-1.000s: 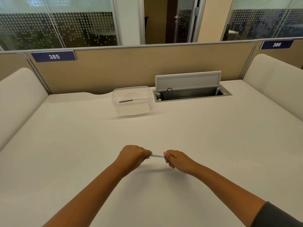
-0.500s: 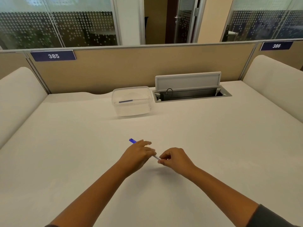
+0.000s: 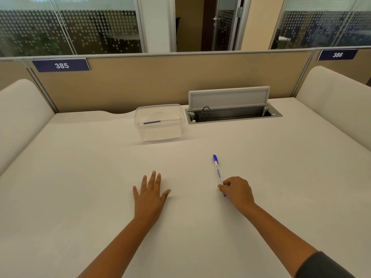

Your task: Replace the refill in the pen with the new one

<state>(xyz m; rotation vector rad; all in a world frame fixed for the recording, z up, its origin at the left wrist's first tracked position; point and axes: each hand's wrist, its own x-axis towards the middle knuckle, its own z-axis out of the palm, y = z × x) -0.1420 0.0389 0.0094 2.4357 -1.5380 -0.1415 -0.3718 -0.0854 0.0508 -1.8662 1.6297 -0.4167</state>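
A white pen point(image 3: 217, 172) with blue ends lies on the white desk point(image 3: 80, 177), pointing away from me. My right hand point(image 3: 235, 190) pinches the pen near its lower end with curled fingers. My left hand point(image 3: 149, 192) rests flat on the desk to the left, fingers straight and spread, holding nothing. A thin blue refill point(image 3: 152, 122) lies inside a clear plastic box point(image 3: 160, 135) at the back of the desk.
An open cable hatch point(image 3: 232, 114) with a raised grey lid sits right of the box. Beige partition panels point(image 3: 150, 81) close off the back, and padded dividers stand at both sides.
Both hands held the pen together at the centre. Now my left hand has let go and lies flat, while my right hand has carried the pen to the right.
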